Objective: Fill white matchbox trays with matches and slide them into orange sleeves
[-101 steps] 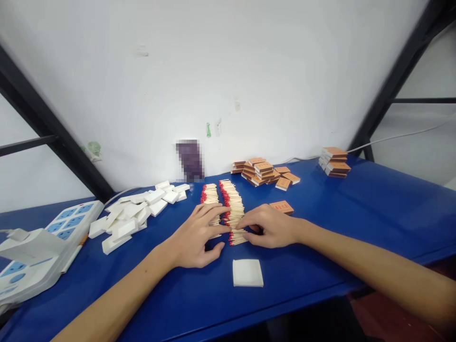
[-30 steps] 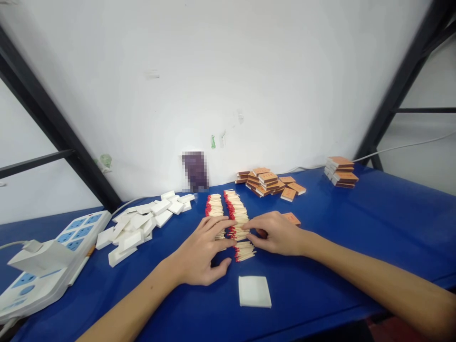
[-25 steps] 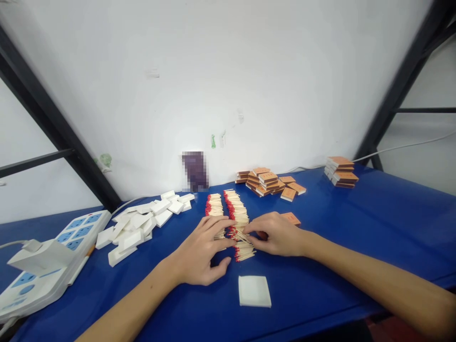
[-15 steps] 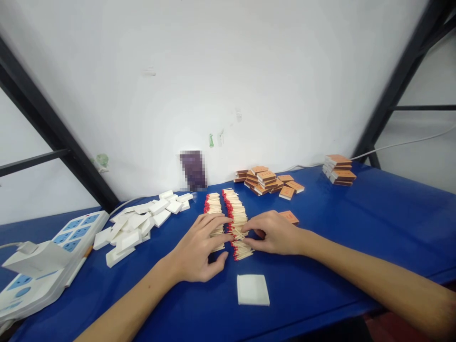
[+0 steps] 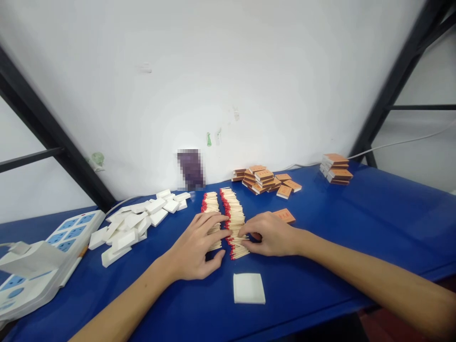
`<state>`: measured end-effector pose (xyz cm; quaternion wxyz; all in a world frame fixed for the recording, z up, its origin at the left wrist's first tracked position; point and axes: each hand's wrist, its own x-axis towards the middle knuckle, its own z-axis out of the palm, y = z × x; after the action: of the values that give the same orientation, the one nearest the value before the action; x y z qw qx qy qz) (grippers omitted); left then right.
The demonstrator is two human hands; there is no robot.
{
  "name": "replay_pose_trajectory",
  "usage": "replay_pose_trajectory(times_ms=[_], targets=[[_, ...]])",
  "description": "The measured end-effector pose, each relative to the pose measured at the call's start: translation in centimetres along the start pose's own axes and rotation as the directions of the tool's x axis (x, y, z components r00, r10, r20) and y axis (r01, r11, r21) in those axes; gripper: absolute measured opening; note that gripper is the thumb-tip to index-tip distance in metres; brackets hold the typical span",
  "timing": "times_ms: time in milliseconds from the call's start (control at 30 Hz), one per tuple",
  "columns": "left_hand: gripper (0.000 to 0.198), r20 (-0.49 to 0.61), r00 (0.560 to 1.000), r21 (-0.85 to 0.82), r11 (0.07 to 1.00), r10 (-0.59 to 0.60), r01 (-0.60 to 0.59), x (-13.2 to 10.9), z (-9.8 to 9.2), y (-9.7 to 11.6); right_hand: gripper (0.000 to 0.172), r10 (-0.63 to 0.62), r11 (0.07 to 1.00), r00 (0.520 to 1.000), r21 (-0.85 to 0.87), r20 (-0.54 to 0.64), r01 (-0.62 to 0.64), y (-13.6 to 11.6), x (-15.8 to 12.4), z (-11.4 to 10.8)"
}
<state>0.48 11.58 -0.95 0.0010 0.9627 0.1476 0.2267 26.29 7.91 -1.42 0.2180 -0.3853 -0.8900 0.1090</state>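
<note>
Two rows of red-headed matches lie on the blue table, a left row (image 5: 211, 204) and a right row (image 5: 233, 209). My left hand (image 5: 197, 244) stretches over the left row with fingers apart, its fingertips touching the red heads of the right row. On the other side, my right hand (image 5: 272, 234) has thumb and forefinger curled round the plain ends of several matches in the right row. Nearer to me lies a white matchbox tray (image 5: 249, 288). An orange matchbox (image 5: 285, 215) sits just beyond my right hand, which partly hides it.
White matchbox trays (image 5: 131, 225) are heaped at the left, beside a power strip (image 5: 53, 266) with a plugged-in adapter. Orange matchboxes (image 5: 263, 178) are piled by the wall, with another stack (image 5: 337, 169) farther right. A pixelated dark purple object (image 5: 192, 168) leans on the wall.
The view has shifted slightly. Slanting matches under my right fingertips now lie more in line with the row. Both hands keep nearly the same place.
</note>
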Motion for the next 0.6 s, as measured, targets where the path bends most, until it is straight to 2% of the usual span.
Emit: replay_pose_trajectory(times_ms=[400,600], targets=[[0.041,0.020,1.000,0.004,1.000,0.018,-0.018,0.32,-0.10,-0.11,0.016,-0.075,0.996,0.997,0.042,0.014,0.074,-0.17,-0.14,-0.36],[0.037,0.063,0.998,0.011,1.000,0.019,-0.019,0.34,-0.05,-0.08,0.017,-0.107,0.993,0.994,0.043,0.025,0.106,-0.20,-0.13,-0.50]])
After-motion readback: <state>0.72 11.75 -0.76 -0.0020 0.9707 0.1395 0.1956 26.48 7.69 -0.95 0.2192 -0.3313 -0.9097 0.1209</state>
